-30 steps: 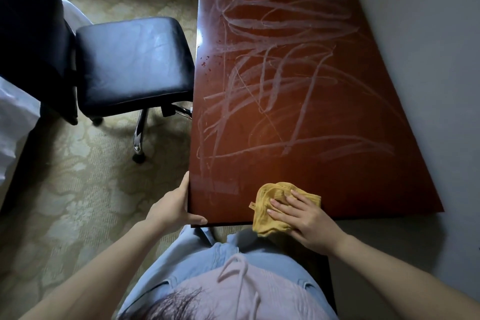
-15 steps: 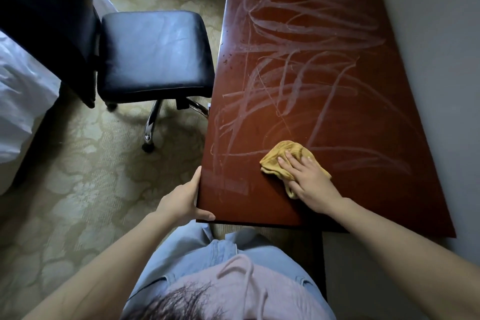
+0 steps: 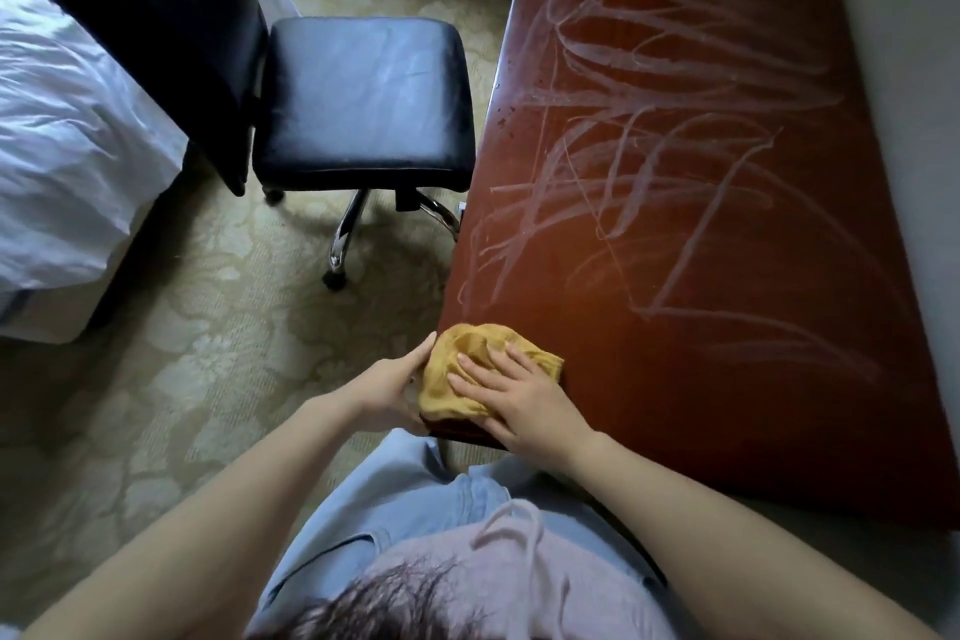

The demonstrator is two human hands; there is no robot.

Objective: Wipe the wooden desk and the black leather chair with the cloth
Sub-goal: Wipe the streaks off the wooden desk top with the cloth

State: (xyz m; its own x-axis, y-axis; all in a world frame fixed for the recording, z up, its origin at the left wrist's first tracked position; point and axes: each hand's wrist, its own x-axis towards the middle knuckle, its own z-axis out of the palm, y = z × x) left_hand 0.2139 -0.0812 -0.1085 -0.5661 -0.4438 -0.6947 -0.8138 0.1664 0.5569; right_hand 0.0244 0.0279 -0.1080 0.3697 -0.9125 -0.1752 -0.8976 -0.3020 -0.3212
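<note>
The right hand point(image 3: 519, 398) pressed the cloth point(image 3: 467, 351) on the wooden desk point(image 3: 701, 405) — fingers spread flat. The left hand point(image 3: 387, 387) curled round the desk's edge.

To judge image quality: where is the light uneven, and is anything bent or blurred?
Head view: warm orange glow on the desk near its left edge; pale sheen on the chair seat; bed sheet brightest; desk edges bow from the wide lens; hair at the bottom looks soft.
</note>
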